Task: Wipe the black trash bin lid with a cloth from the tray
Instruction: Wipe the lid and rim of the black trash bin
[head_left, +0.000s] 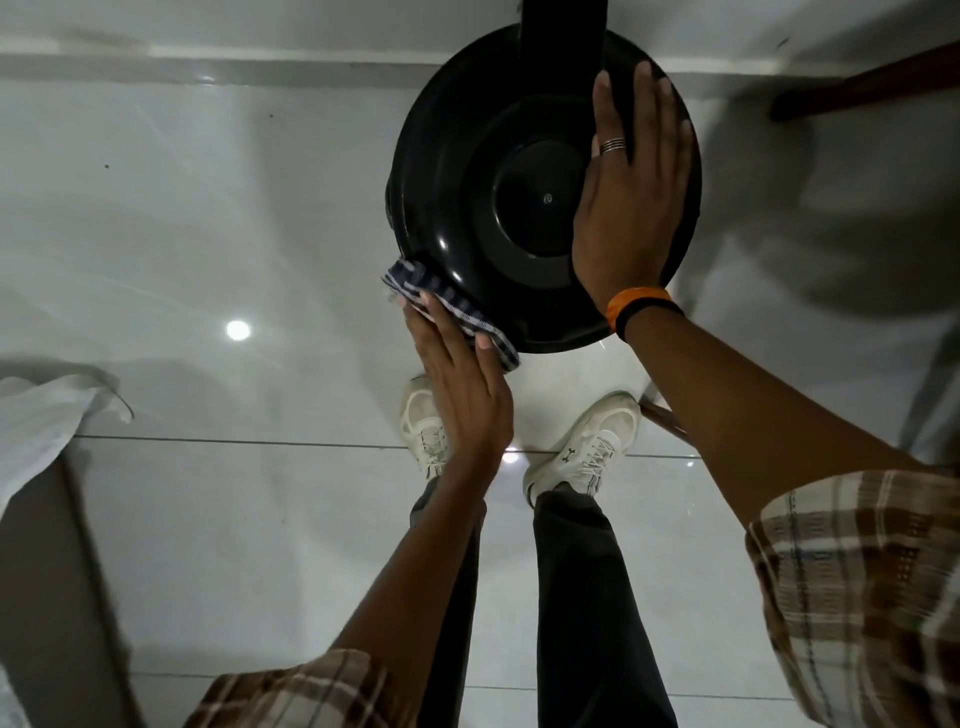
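The round black trash bin lid (498, 208) sits on the bin right below me, glossy, with a sunken centre disc. My right hand (631, 192) lies flat and spread on the lid's right half, pressing down; it holds nothing. A blue-and-white striped cloth (447, 306) is pressed against the lid's lower-left rim. My left hand (457, 389) presses the cloth there, fingers on top of it. The tray is out of view.
Glossy white tiled floor (208, 218) surrounds the bin. My two white shoes (587, 447) stand just before it. A white cloth (41, 421) drapes over a surface at the left edge. A dark wooden bar (872, 83) crosses the top right.
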